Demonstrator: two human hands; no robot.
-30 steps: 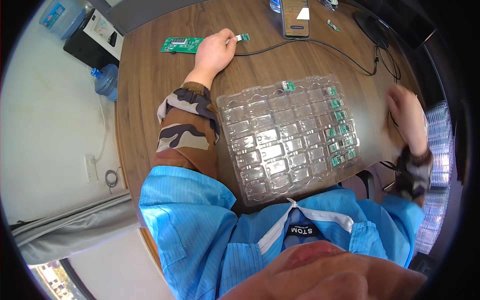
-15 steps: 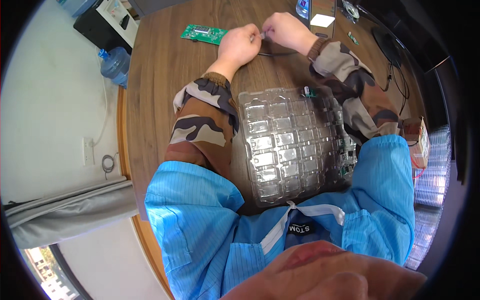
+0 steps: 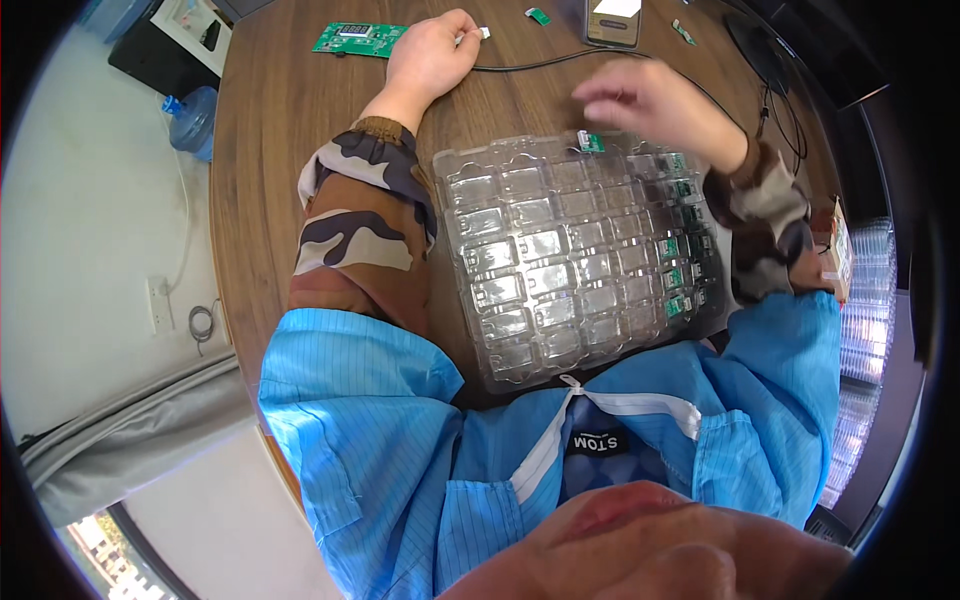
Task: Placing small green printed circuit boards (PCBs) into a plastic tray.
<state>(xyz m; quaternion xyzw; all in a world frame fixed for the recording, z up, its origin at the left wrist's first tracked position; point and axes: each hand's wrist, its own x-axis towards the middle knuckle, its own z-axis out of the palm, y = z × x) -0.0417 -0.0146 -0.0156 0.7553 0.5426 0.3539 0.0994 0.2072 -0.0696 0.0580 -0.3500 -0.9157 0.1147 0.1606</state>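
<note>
My left hand (image 3: 430,58) is closed in a pinch at the far side of the desk, and a small white connector (image 3: 485,33) sticks out from its fingertips. Beside its knuckles lies a green circuit board with a display (image 3: 358,40), partly covered by the hand. My right hand (image 3: 655,100), a little blurred, hovers over the far edge of a clear plastic tray (image 3: 500,150). Its fingers are apart and nothing shows between them. Just below those fingers, a small green board with a white socket (image 3: 590,142) sits at the tray's far edge. More small boards (image 3: 673,277) fill pockets along the tray's right side.
A black cable (image 3: 530,68) runs from near my left hand toward the right. Beyond it are a phone (image 3: 612,25) and loose small green boards (image 3: 538,17). A monitor stand (image 3: 755,50) and a cardboard box (image 3: 838,250) stand at the right.
My right hand has left my left hand and come nearer, over the tray's far edge. A loose small board beyond the hands now shows. The whole view has shifted slightly.
</note>
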